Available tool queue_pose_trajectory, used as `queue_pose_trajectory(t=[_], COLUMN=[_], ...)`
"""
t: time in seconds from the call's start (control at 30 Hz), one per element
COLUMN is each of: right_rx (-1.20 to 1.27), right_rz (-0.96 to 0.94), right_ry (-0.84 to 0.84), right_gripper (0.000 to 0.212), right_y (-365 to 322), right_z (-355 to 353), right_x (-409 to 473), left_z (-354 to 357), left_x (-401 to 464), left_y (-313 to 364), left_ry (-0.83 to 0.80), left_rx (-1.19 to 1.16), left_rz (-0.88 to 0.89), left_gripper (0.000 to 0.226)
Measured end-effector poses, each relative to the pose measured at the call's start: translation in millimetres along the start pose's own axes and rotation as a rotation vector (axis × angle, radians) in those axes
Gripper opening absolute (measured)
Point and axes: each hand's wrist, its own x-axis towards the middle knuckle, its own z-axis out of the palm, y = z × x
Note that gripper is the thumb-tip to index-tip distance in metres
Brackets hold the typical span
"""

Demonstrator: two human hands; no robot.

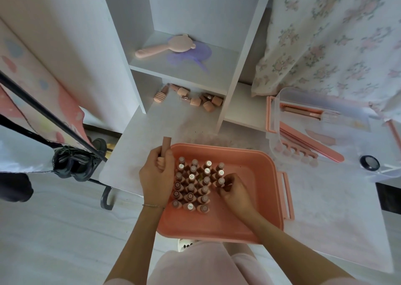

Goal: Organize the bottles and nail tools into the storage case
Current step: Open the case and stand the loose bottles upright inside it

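Head view: left hand grips a slim brown-capped pink polish bottle at the left rim of the shallow salmon-pink plastic storage case, bottle's long axis pointing away from the person, cap up. Right hand has fingers curled, pinching one upright bottle at the right edge of the packed block of upright polish bottles standing in the case's left half. Case's right half bare. Held bottle sits just left of the block, so likely next drop goes from the left hand; open slots lie right of the block, nearer the right hand. Loose pink bottles lie tipped on the low white shelf, well beyond both hands. Clear lidded tray with pink nail files and toe separators sits far right, nearer the right hand.
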Motion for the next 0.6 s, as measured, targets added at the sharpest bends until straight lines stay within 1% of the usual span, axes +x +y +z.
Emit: queue_pose_trajectory(t=[0.23,0.4,0.53,0.6], right_rx=[0.018,0.024,-0.004,0.010], right_rz=[0.009,0.017,0.017,-0.003], right_ry=[0.014,0.011,-0.010,0.024], right_gripper=[0.022,0.019,0.020,0.017], right_y=[4,3,1,-4], right_z=[3,0,-15,-25], right_x=[2,0,-7,-12], left_z=[0,-1,-4,-6], left_x=[0,0,-2,-4], left_y=[1,2,4,7], left_ry=[-0.003,-0.018,-0.065,-0.106], left_rx=[0.005,0.000,-0.041,-0.073], left_rz=[-0.003,0.012,0.034,0.058], left_gripper=[0.018,0.017,0.017,0.016])
